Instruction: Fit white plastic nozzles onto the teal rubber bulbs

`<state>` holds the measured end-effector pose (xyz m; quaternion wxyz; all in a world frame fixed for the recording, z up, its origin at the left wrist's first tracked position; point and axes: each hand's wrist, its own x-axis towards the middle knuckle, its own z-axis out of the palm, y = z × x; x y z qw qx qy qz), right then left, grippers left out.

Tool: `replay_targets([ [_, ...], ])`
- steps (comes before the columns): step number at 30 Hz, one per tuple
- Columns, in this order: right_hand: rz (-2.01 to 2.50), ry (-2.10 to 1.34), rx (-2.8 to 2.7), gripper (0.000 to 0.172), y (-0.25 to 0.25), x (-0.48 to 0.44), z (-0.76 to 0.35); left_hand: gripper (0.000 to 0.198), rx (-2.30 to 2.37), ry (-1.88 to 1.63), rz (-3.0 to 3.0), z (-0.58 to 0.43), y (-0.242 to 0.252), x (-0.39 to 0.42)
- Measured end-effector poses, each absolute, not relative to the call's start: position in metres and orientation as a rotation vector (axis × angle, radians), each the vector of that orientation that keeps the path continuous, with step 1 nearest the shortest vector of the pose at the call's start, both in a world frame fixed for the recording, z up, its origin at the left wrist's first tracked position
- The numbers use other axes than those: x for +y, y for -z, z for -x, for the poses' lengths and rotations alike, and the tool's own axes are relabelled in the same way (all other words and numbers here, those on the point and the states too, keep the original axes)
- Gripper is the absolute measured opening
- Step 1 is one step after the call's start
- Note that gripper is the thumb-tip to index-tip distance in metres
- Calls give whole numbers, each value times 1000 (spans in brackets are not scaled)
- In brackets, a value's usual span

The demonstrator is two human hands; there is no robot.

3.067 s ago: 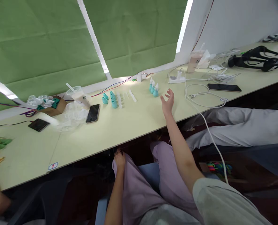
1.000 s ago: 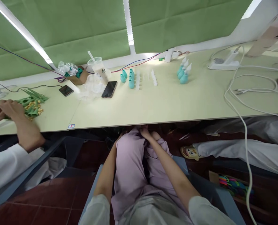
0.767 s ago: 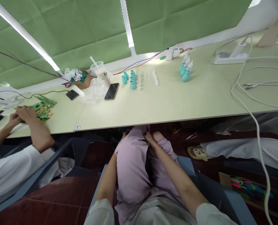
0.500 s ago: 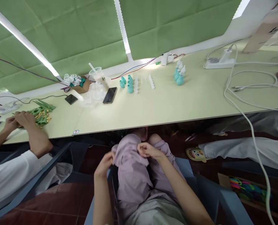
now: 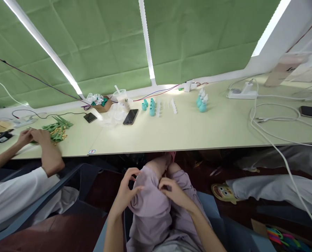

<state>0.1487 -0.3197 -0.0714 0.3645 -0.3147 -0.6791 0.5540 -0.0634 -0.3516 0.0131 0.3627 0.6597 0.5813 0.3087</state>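
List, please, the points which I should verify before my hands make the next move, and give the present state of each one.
1. Left hand empty: ok; fingers spread, touching the lilac trouser fabric at the knee.
2. Right hand empty: cannot tell; it lies on the same fabric, fingers bent.
3. Both hands below the pale yellow table top: ok.
4. Teal rubber bulbs with white nozzles upright: ok.
5. Another person's hands apart from yours: ok; they are at the green pieces far left.
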Motion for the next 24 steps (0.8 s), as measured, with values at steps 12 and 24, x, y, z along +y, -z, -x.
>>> replay_targets([
  [12,888,-1658,-2472,23,44,-372,-189,19,1321,11,-1783,30,21,-387],
  [24,751,-1505,-1978,23,-25,-244,-217,34,846,-247,-1826,15,-35,-233],
])
